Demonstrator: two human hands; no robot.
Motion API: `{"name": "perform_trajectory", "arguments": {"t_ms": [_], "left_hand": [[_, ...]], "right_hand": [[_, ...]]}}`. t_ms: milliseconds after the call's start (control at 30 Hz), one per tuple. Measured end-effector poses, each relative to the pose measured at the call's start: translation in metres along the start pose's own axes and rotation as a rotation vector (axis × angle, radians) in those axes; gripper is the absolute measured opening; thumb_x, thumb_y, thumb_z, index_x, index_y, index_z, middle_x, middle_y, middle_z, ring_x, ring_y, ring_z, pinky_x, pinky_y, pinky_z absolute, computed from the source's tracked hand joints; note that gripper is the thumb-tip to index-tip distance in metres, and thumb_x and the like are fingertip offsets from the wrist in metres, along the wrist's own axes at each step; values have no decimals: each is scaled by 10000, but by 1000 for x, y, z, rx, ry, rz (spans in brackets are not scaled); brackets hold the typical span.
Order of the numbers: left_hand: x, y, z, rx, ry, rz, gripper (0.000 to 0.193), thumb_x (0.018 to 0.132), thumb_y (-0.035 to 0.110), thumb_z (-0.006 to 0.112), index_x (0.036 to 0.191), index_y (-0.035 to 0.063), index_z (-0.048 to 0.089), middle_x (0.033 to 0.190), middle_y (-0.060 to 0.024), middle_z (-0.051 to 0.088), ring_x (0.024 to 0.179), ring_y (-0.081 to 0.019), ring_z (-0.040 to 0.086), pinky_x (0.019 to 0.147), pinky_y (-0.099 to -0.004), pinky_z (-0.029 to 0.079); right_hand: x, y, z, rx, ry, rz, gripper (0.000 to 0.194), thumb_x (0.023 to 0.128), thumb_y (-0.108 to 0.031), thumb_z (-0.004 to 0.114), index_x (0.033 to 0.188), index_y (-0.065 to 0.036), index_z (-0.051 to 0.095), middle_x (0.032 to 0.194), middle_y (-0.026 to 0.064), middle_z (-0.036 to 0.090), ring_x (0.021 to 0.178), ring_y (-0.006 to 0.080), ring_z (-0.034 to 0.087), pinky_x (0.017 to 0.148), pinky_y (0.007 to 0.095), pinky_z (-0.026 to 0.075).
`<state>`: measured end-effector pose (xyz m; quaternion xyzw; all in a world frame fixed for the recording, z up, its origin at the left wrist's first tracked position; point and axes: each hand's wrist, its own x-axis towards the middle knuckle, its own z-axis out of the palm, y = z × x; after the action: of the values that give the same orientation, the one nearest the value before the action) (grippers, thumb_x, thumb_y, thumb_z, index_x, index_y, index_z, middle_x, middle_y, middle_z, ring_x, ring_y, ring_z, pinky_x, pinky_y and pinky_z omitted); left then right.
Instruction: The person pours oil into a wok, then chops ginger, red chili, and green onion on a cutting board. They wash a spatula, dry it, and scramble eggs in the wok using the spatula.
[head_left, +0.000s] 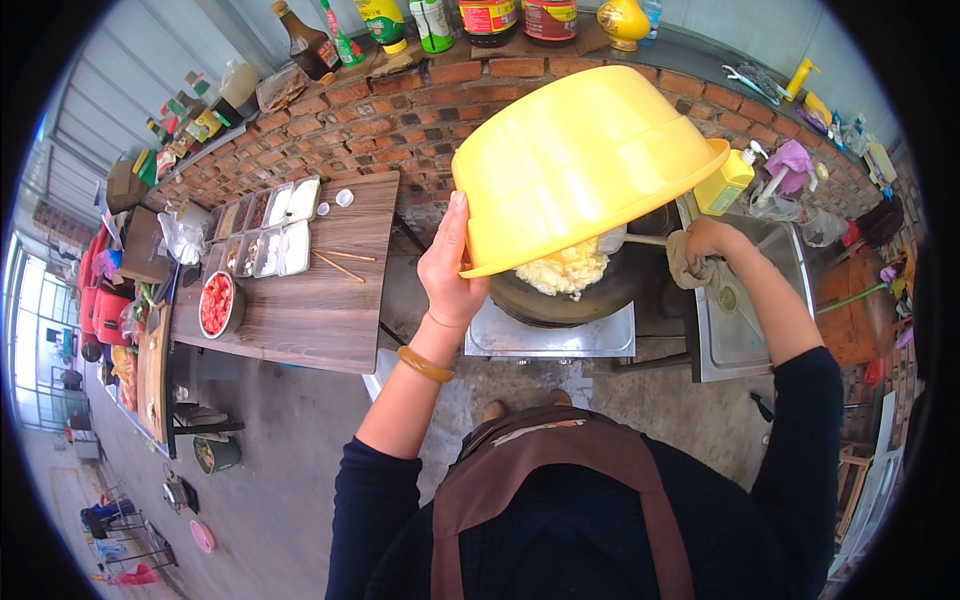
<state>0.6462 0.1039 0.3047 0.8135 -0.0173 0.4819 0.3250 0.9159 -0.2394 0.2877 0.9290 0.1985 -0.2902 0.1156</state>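
My left hand grips the rim of a large yellow plastic basin, which is tipped on its side over a wok on a metal stove. Pale yellow, fluffy food that looks like scrambled egg shows just below the basin's rim, in the wok. The basin hides the far part of the wok and whatever is inside the basin. At the wok's right, my right hand is closed on a grey cloth around the end of a handle; whether it is the wok's or a utensil's, I cannot tell.
On the left, a wooden table holds a metal bowl of chopped red food, seasoning containers and chopsticks. A steel sink stands at the right, with a yellow pump bottle behind. Sauce bottles line the brick wall's ledge.
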Motion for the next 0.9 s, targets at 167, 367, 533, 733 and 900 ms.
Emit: {"name": "perform_trajectory", "arguments": {"t_ms": [167,367,533,733,900], "left_hand": [[4,-4,-4,58,28,12,551,830,-51,611,1374,-35,519,1290,-254,605,1191,-364,612,923,-373,540],[4,-6,-4,39,94,-33,542,862,-30,598,1395,-31,501,1266,-240,629,1047,-295,695,825,-312,551],[4,-10,0,38,140,1,547,863,-37,604,1399,-37,493,1262,-226,636,993,-266,705,810,-291,548],[0,-8,6,23,142,1,535,869,-26,613,1392,-38,500,1265,-233,632,1010,-299,701,815,-299,552],[-8,-5,5,-14,119,-16,506,905,-22,600,1395,-60,483,1323,-217,602,1126,-269,654,913,-306,513]], "right_hand": [[43,-38,62,167,226,-141,621,589,-230,808,1158,-20,673,1153,192,674,1111,330,637,938,402,520],[-9,-86,40,270,247,-155,592,618,-202,759,1180,-51,652,1107,201,685,1041,359,655,919,420,527],[-79,-68,-7,69,350,-190,393,707,-102,677,1098,-66,669,1057,175,695,1020,350,662,885,439,533],[-88,-23,-50,-164,135,-38,472,596,-174,791,1045,-52,711,985,210,701,967,365,675,840,445,547],[-42,17,-34,-57,-104,-24,517,561,-211,862,999,24,721,982,173,726,904,299,707,768,402,565]]}}
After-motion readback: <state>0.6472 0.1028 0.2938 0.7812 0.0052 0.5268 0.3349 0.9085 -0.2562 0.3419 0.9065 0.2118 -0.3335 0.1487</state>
